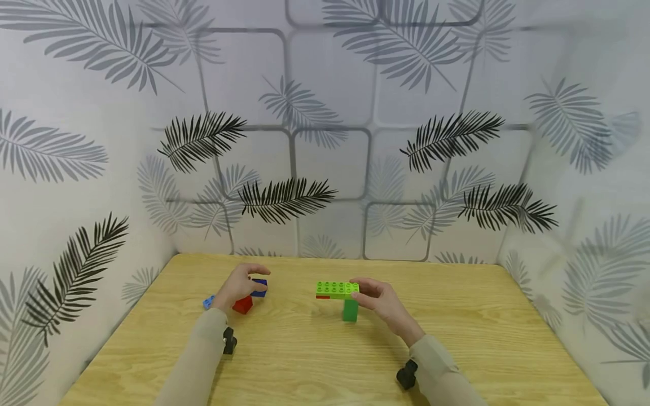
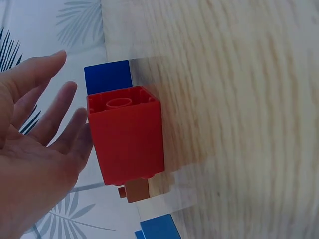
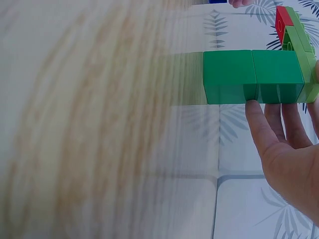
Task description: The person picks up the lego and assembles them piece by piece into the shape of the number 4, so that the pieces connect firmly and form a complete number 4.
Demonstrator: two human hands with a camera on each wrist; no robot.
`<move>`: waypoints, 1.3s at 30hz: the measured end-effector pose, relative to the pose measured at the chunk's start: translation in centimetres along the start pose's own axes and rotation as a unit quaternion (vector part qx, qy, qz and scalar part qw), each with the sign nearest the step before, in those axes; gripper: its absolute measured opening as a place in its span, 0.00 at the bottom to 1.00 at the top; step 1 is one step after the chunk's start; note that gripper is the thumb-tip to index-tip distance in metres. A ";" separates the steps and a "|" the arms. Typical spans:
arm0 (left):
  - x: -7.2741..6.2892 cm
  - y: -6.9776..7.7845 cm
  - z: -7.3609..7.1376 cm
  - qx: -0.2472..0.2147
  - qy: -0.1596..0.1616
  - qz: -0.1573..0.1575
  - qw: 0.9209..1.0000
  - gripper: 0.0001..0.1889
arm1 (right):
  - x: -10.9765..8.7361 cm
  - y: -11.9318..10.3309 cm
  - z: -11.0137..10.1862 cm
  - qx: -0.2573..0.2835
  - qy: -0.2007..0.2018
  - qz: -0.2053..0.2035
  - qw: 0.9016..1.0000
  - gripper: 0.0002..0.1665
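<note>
Left hand point(image 1: 240, 286), fingers loosely spread, is beside a dark-blue plastic block point(image 2: 107, 78); right hand point(image 1: 386, 304) pinches a lime-green studded plastic brick point(image 1: 350, 290) atop stacked green plastic blocks point(image 3: 230, 75).

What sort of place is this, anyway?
Hard to say for certain, but it looks like an indoor play or recording corner: a wood-grain table, leaf-patterned walls on three sides, and chunky toy bricks.

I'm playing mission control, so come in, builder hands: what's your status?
Left hand open, beside dark blue block. Right hand at lime beam, its end atop green tower. Red block close by left hand, possibly in the way.
</note>
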State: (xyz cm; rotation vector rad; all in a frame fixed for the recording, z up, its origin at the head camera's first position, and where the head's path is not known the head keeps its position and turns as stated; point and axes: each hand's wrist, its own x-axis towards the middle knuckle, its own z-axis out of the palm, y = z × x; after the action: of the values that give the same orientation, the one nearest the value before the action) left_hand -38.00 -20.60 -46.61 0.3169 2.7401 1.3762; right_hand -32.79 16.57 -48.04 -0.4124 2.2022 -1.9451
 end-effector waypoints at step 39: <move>0.0 3.4 2.6 -0.121 0.046 0.028 0.991 0.21 | -0.7 0.0 0.4 -0.014 0.042 0.002 0.999 0.30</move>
State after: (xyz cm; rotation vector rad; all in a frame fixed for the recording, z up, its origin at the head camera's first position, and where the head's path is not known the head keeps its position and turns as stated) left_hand -37.15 -16.62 -45.47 0.3238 2.6126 1.7564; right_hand -32.02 16.37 -48.12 -0.3361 2.2815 -1.9649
